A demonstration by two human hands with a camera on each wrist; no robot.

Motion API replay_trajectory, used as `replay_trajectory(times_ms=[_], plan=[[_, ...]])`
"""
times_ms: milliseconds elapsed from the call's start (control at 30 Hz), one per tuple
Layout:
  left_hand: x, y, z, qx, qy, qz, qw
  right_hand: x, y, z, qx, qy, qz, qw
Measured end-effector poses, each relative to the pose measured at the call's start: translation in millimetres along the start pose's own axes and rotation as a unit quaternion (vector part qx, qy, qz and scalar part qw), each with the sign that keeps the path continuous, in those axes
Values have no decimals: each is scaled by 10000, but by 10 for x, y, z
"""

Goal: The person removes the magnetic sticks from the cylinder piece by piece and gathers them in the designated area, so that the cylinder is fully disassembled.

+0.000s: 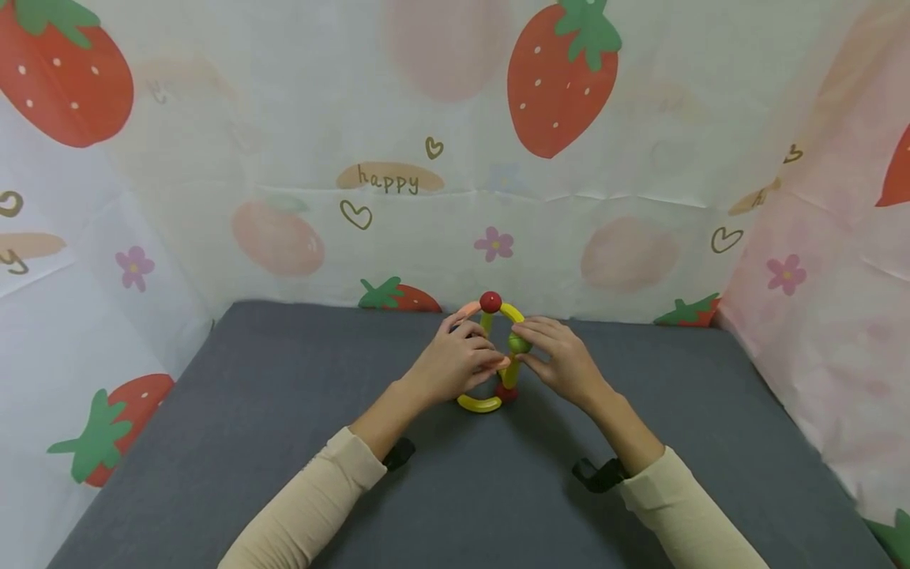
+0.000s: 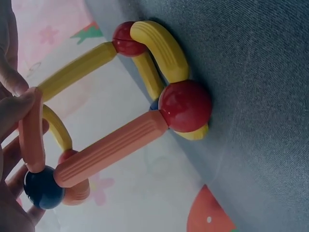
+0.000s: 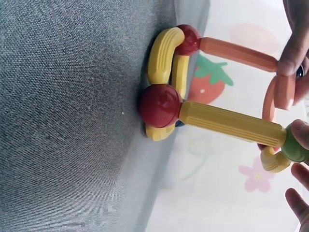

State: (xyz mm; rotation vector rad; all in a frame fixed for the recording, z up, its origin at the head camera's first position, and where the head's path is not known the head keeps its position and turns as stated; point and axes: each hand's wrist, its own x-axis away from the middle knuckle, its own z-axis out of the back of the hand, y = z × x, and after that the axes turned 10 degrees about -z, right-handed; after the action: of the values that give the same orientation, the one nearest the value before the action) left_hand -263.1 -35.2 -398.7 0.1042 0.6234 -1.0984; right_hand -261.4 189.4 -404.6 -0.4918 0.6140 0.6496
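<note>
A frame of magnetic rods and balls stands on the grey table. Its base has curved yellow rods (image 1: 479, 405) and red balls (image 2: 186, 106); a straight orange rod (image 2: 113, 147) and straight yellow rod (image 3: 231, 122) rise from it. My left hand (image 1: 451, 359) pinches a short curved orange rod (image 2: 33, 130) between thumb and fingers, beside the blue ball (image 2: 44, 187) at its end. In the right wrist view, this rod's other end is apart from the green ball (image 3: 295, 144). My right hand (image 1: 562, 359) holds that green ball. A red ball (image 1: 490, 302) tops the far side.
The grey cloth-covered table (image 1: 284, 474) reaches back to a printed curtain (image 1: 455, 118) with strawberries, flowers and hearts. More curtain hangs on both sides. A dark strap piece (image 1: 599, 476) shows beneath my right wrist.
</note>
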Motion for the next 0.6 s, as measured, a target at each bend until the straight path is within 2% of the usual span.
replay_trajectory(times_ms=[133, 267, 333, 433, 533, 600], plan=[[29, -12, -5, 16, -64, -38, 10000, 4, 0, -1, 40, -3, 1, 10000], [56, -42, 8, 244, -143, 97, 9996, 6, 6, 1, 54, 28, 14, 10000], [68, -65, 12, 402, -9, 206, 9990, 8, 5, 6, 46, 32, 4, 10000], [102, -103, 15, 733, 374, 470, 9955, 9, -3, 11, 43, 24, -26, 10000], [153, -126, 25, 1080, 683, 857, 9881, 14, -11, 14, 54, 7, -63, 10000], [191, -135, 30, 1250, 775, 1146, 9825, 20, -17, 17, 49, -8, -107, 9999]])
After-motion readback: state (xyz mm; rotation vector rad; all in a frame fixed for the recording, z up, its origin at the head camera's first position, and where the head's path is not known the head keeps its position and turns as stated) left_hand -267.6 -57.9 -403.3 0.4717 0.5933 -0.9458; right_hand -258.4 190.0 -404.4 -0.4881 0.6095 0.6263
